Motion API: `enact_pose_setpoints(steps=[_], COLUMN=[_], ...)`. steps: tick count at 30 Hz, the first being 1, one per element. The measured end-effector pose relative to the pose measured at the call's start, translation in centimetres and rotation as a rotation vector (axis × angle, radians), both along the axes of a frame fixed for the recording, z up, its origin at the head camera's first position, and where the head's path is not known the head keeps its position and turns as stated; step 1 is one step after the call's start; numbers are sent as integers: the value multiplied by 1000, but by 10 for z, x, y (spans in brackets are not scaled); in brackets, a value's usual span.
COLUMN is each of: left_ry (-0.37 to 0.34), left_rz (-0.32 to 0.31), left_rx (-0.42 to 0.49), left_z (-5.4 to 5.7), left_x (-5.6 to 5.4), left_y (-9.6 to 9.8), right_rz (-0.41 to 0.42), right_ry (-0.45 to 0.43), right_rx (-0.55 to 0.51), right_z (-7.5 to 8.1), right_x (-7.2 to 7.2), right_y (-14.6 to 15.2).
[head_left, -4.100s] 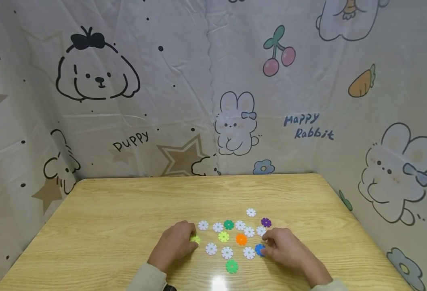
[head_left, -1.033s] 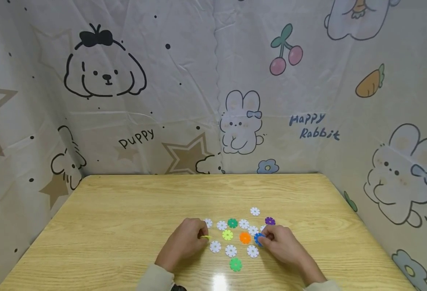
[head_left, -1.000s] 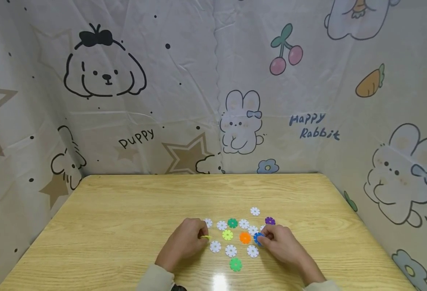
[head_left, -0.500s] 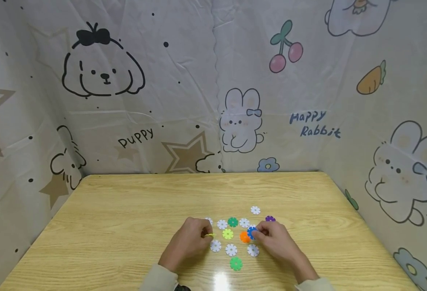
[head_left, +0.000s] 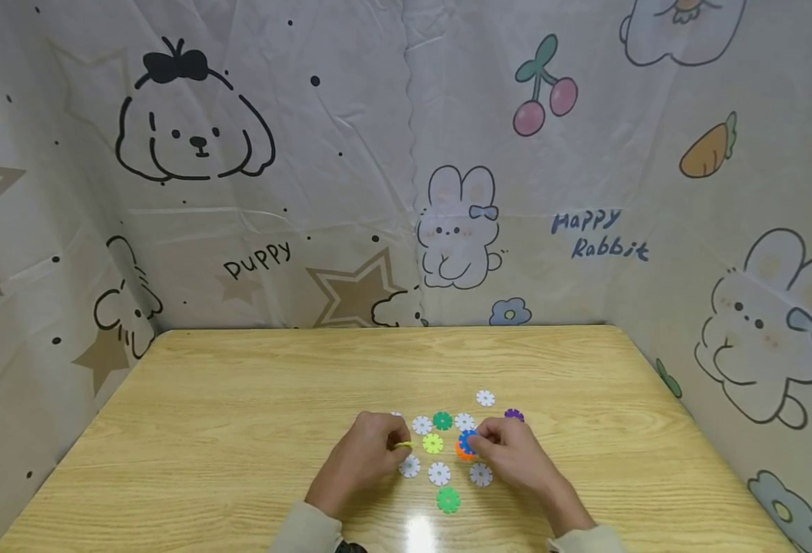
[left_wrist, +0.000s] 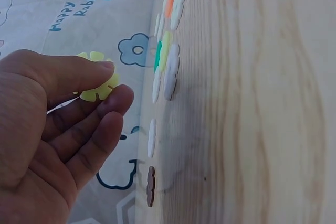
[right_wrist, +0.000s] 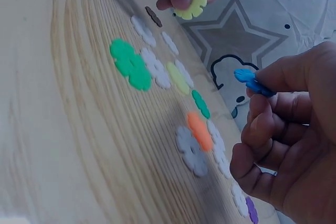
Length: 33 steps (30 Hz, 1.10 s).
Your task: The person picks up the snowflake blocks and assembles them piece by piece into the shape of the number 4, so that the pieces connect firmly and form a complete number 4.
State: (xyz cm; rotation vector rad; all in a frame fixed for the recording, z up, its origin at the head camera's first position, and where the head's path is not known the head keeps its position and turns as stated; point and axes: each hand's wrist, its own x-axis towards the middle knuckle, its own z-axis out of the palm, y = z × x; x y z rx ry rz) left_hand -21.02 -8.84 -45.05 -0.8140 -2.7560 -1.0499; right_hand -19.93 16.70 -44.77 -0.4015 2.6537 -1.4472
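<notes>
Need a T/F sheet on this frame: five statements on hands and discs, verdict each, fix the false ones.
1. The left hand pinches a yellow disc. True.
2. The right hand holds nothing. False: it pinches a blue disc.
3. The orange disc lies on the table. True.
4. The two held discs are joined. False: they are apart.
5. In the head view, the light green disc lies nearest the person. True.
</notes>
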Motion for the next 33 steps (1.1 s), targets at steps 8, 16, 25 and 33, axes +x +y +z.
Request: enact_pose_setpoints(steps=[8,16,25,33], left_ry=[34,36,69,88], left_rz=[-22,-39,-51,-52], left_rx=[27,55,55,53], left_z=[-1,1,-1,1], left_x=[-1,-1,0,3], left_y=[2,4,8,11], right_rz=[28,49,99,113], right_ry=[4,5,-24,-22], right_rx=[-30,-57,-102,-105], right_z=[2,4,5,6], right_x=[-2,-3,-2,-2], right_y=[-13,-22,-29,-33])
